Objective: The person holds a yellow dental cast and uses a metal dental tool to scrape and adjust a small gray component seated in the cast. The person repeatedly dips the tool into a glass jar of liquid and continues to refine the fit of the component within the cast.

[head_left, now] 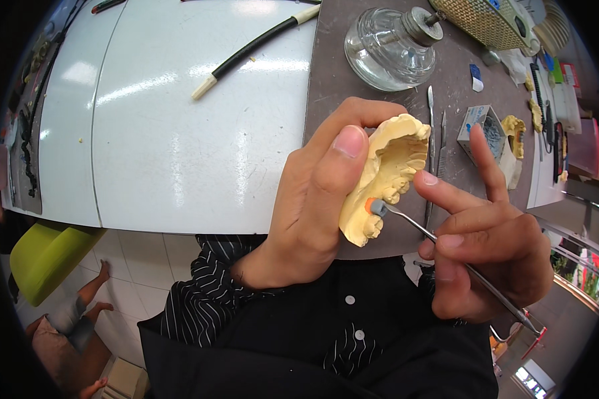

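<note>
A cream dental cast (387, 163) of a tooth arch is gripped in my left hand (313, 199), the thumb on its near face and the fingers behind it. A small grey piece (378, 207), tooth-sized, sits in the arch beside an orange patch (369, 205). My right hand (496, 253) pinches a thin metal dental instrument (469, 266) between thumb and fingers, its index finger stretched close to the cast's teeth. The instrument's tip meets the grey piece or lies right at it; the exact contact is too small to tell.
A glass spirit burner (389, 56) stands on the brown mat (333, 80). Two slim metal tools (431, 120) lie right of the cast, near a small box (482, 130) and another cast (514, 133). A black tube (256, 50) with pale ends rests on the white table (199, 153).
</note>
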A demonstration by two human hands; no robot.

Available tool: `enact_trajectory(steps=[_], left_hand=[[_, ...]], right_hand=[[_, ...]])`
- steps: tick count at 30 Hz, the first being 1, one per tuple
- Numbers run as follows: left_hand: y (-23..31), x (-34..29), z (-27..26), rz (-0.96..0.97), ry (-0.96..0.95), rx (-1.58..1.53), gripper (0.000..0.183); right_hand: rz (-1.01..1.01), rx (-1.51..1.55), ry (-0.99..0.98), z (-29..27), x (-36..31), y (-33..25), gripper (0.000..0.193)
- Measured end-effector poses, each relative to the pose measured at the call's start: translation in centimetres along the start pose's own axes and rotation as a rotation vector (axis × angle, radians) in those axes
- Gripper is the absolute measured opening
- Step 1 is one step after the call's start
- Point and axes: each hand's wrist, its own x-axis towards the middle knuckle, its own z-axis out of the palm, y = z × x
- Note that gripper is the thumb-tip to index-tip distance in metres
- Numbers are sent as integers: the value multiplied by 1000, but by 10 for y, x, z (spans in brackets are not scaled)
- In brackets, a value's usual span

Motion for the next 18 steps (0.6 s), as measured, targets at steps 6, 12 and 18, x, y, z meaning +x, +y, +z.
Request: enact_trajectory(steps=[6,12,18], left_hand=[[-1,1,0,4,-2,6,47],[-1,1,0,13,-11,1,46],[-2,1,0,16,-6,1,46]], right_hand=[[1,-25,-49,-3,2,-1,22],[-6,-16,-63,-5,1,0,22],[-10,-19,-90,-7,2,1,21]])
